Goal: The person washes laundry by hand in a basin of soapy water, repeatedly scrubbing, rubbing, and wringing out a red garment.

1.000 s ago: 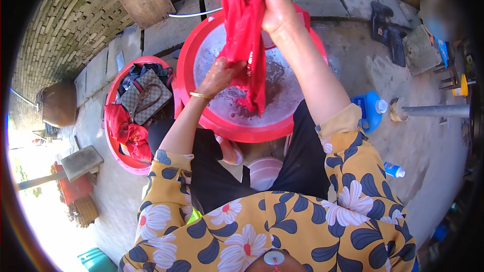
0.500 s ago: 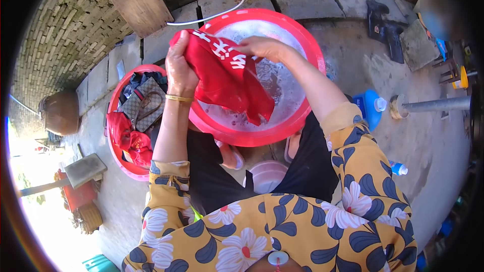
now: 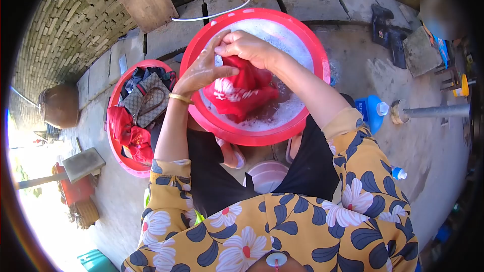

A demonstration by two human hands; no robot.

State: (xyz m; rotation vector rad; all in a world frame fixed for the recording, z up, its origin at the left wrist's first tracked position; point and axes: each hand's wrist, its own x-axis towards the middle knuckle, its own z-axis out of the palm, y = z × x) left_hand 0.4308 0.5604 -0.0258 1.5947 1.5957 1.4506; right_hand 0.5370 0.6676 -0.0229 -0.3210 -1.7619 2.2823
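Note:
A wet red garment (image 3: 241, 93) with white lettering hangs bunched over the soapy water of a large red basin (image 3: 320, 65). My right hand (image 3: 247, 49) is closed on the garment's upper end, with the fingertips bent down. My left hand (image 3: 205, 68) is beside it at the basin's left side, with thumb and fingers apart and the fingertips meeting the right hand. Between the left thumb and fingers a gap shows. The garment's lower part is blurred and lies at or close to the water; exactly where it touches cannot be made out.
Left of the basin stands a smaller red tub (image 3: 115, 143) holding dark clothes, a patterned bag (image 3: 146, 102) and red cloth (image 3: 132, 133). A blue bottle (image 3: 372, 113) stands to the right. Dark boots (image 3: 388, 35) lie near the wall. A pink bowl (image 3: 267, 176) sits between my legs.
The red garment has come down toward the water and bunched up. My right hand has moved left to its top; my left hand has opened and turned toward the right hand.

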